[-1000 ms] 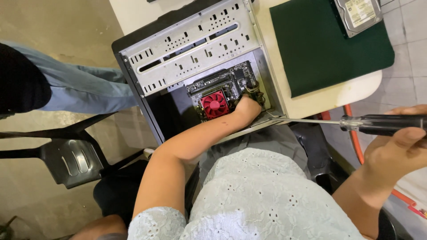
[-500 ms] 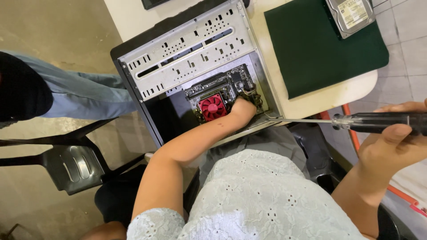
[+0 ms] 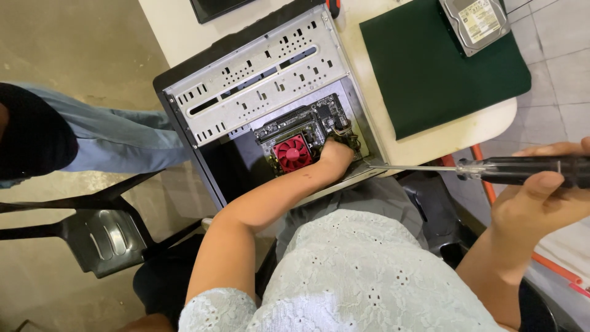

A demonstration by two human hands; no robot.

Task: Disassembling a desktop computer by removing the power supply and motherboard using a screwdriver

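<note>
An open computer case (image 3: 258, 92) lies on its side on a white table (image 3: 430, 144), showing a black motherboard (image 3: 319, 120) with a red cooler fan (image 3: 292, 153). My left hand (image 3: 335, 158) reaches inside the case, right of the fan, with its fingers hidden down by the board's edge. My right hand (image 3: 541, 200) grips the black handle of a long screwdriver (image 3: 491, 169). The screwdriver's metal shaft points left, and its tip meets the case's near edge by my left hand.
A dark green mat (image 3: 436, 67) lies on the table right of the case, with a hard drive (image 3: 474, 23) at its far corner. A person in blue jeans (image 3: 117, 138) stands at the left. A black chair (image 3: 92, 230) is below them.
My hands hold almost still. The view has shifted slightly, so the case sits a bit lower in the frame.
</note>
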